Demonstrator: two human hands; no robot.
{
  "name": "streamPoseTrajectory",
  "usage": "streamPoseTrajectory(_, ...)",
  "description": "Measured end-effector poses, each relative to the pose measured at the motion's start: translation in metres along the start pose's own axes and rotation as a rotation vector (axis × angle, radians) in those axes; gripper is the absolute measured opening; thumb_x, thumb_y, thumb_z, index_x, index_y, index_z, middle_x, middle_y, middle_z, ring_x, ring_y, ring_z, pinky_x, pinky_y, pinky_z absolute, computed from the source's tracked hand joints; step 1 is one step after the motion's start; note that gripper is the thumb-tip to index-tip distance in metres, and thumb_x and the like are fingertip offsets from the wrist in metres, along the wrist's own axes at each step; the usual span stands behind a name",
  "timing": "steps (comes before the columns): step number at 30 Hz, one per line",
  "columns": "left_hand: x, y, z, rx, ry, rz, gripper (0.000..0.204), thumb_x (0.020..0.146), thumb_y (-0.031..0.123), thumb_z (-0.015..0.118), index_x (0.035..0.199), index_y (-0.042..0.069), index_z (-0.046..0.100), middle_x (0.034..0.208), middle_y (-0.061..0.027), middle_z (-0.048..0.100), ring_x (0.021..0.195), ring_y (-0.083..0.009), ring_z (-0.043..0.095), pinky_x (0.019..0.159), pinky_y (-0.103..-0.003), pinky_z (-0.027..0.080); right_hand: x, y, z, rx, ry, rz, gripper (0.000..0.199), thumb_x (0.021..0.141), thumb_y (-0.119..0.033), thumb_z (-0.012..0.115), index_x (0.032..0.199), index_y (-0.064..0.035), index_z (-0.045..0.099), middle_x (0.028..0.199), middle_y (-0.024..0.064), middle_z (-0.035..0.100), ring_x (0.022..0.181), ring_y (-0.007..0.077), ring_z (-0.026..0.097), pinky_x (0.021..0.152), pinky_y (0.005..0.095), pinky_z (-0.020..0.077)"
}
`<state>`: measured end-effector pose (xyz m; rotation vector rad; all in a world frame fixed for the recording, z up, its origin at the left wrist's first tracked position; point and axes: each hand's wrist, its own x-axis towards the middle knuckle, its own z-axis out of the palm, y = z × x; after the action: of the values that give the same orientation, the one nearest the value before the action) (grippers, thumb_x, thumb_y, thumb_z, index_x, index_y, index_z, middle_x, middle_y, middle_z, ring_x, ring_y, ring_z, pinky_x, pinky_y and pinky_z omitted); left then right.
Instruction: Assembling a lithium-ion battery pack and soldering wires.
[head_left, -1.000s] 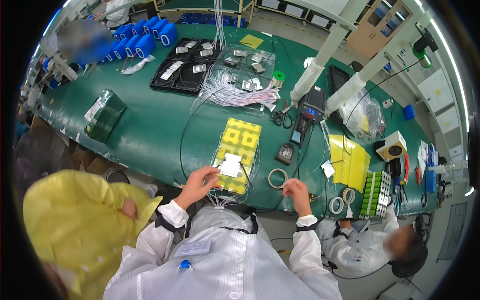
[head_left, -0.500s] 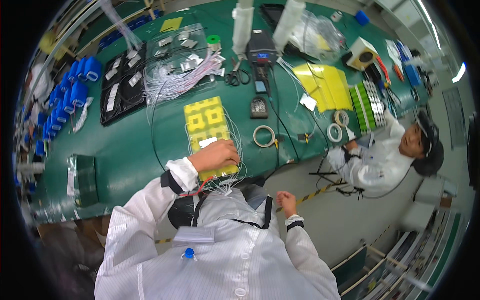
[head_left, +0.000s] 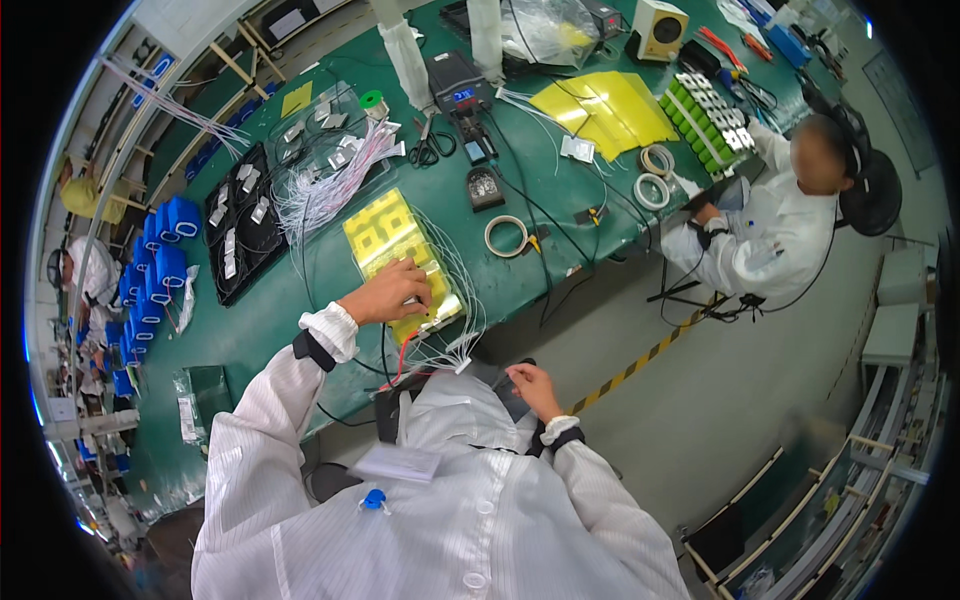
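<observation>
My left hand point(head_left: 390, 292) lies on the near half of a yellow-wrapped battery pack point(head_left: 378, 230), its fingers bent and pressed against the top. What is under the fingertips is hidden. Thin white wires point(head_left: 462, 275) run along the pack's right side and gather at a small white connector point(head_left: 461, 366) at its near end, beside a red wire point(head_left: 405, 352). My right hand point(head_left: 536, 392) is held off the table in front of my lap, thumb and fingers pinched together. Anything between them is too small to make out.
A roll of tape point(head_left: 507, 236), a soldering station point(head_left: 460, 92), scissors point(head_left: 432, 142) and a bundle of white wires point(head_left: 315, 195) lie around the pack. Yellow sheets point(head_left: 605, 112) and a green battery pack point(head_left: 700, 130) are farther right, by a seated co-worker point(head_left: 770, 220). Blue packs point(head_left: 155, 260) line the left.
My view has shifted, so the table appears tilted. My right hand has come in from the right, closer to my lap. The left hand stays on the pack, now nearer its left side.
</observation>
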<state>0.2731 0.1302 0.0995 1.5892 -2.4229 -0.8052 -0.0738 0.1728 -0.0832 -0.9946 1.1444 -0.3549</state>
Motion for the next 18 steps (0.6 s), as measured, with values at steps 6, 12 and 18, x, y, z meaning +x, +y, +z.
streamPoseTrajectory(6,0.001,0.000,0.002,-0.114,-0.033,-0.019,0.011,0.082,0.017,0.067,0.085,0.007,0.064,0.088,-0.0058,0.059,0.092,-0.0263,0.051,0.083,-0.037,0.042,0.009,-0.026,0.030,0.012,0.076,-0.227,0.018,0.089,-0.013,0.060,0.101,-0.0010,0.066,0.066,0.0016,0.060,0.055,0.0073,0.056,0.051,0.0241,0.0437)
streamPoseTrajectory(12,0.003,-0.010,-0.003,-0.101,-0.051,0.063,0.013,0.083,0.017,0.066,0.087,0.005,0.063,0.088,-0.0095,0.059,0.091,-0.0291,0.055,0.081,-0.039,0.044,0.055,-0.110,0.038,0.165,0.213,-0.408,0.027,0.090,-0.015,0.061,0.112,-0.0003,0.059,0.066,0.0004,0.057,0.058,0.0076,0.055,0.051,0.0237,0.0429)
streamPoseTrajectory(18,0.011,-0.022,-0.012,-0.164,-0.062,0.150,0.012,0.081,0.017,0.067,0.086,0.007,0.064,0.086,-0.0092,0.059,0.090,-0.0292,0.056,0.080,-0.039,0.045,0.118,-0.192,0.072,0.264,0.252,-0.395,0.058,0.086,-0.021,0.067,0.133,0.0023,0.041,0.086,0.0053,0.058,0.071,0.0113,0.057,0.058,0.0258,0.0494)
